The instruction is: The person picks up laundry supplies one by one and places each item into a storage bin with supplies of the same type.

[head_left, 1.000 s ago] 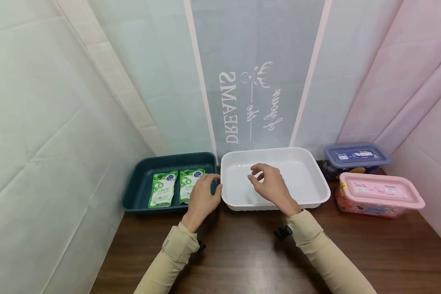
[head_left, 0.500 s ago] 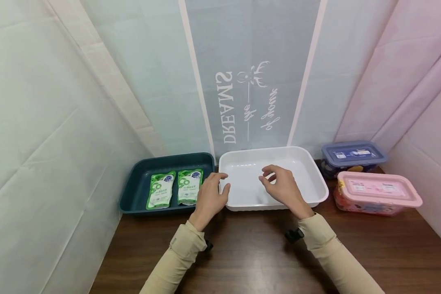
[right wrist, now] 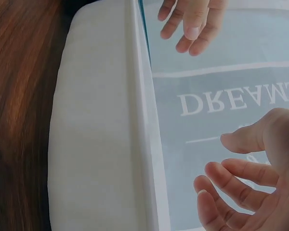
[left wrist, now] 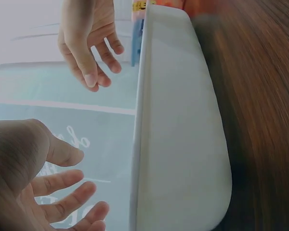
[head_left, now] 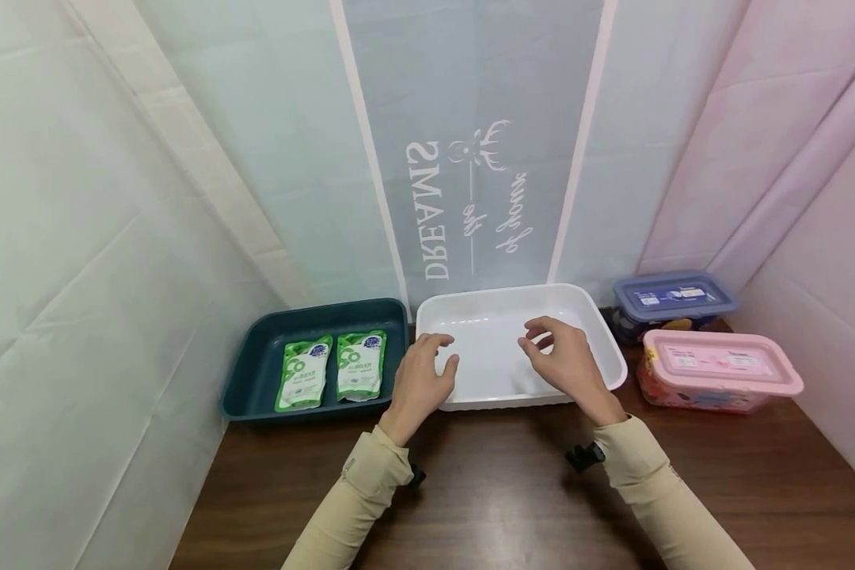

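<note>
Both hands hover over a white tray [head_left: 484,400] in the head view, with nothing between their fingers. The left hand [head_left: 422,381] is over the tray's left end, its fingers loosely bent and thumb apart. Over the right part of the tray hangs the right hand [head_left: 564,358], fingers relaxed and thumb spread from them. In the left wrist view the left hand [left wrist: 43,178] shows bare fingertips above the tray's rim. The right wrist view likewise has an unoccupied right hand [right wrist: 250,178]. Left of the white tray, a dark green tray [head_left: 245,380] holds two green-and-white pouches, a left pouch [head_left: 304,376] and a right pouch [head_left: 359,368].
To the right stands a pink-lidded box [head_left: 720,372], with a blue-lidded box [head_left: 673,301] behind it. A printed cloth backdrop [head_left: 470,95] rises right behind the trays. The dark wooden table [head_left: 499,491] stretches in front.
Both hands have shifted rightward relative to the trays, the left from beside the right pouch to over the white tray's left end. The camera view has turned slightly. Pouches and boxes stay in place.
</note>
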Tool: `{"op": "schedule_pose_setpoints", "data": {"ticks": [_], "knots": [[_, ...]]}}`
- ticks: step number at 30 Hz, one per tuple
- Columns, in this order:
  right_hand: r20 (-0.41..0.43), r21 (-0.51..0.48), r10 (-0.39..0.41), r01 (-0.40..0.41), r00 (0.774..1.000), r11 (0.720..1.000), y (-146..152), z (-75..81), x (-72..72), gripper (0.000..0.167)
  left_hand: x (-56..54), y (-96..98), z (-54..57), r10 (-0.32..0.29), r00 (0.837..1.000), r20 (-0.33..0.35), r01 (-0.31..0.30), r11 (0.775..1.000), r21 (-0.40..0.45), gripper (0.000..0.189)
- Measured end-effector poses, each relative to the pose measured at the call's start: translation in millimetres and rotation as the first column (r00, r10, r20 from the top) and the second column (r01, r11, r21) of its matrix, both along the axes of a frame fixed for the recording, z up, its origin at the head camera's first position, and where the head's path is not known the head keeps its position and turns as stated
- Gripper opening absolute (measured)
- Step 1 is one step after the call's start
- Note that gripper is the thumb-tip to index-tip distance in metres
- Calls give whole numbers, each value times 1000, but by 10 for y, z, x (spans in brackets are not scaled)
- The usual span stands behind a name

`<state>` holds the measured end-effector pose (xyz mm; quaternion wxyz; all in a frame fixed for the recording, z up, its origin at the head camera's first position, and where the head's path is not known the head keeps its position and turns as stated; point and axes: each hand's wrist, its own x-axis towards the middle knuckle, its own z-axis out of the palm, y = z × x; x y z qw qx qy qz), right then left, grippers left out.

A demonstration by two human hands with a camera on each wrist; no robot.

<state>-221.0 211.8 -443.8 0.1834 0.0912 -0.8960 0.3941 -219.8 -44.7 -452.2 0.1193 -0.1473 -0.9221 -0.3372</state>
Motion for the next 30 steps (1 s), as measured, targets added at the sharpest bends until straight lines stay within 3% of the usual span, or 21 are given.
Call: {"op": "schedule_pose_setpoints", "data": {"ticks": [14,24,30], "knots": [[-24,15,-51,51,998,999,263,-12,52,22,-30,247,-12,-28,1000,-1,28,1000,-1,31],[-1,46,-124,124,992,991,652,40,179,30,-17,439,54,-68,998,-14,68,998,5,31],[-40,51,-184,186,982,981,889,48,268,31,4,550,66,-92,995,-36,93,996,15,30]]}}
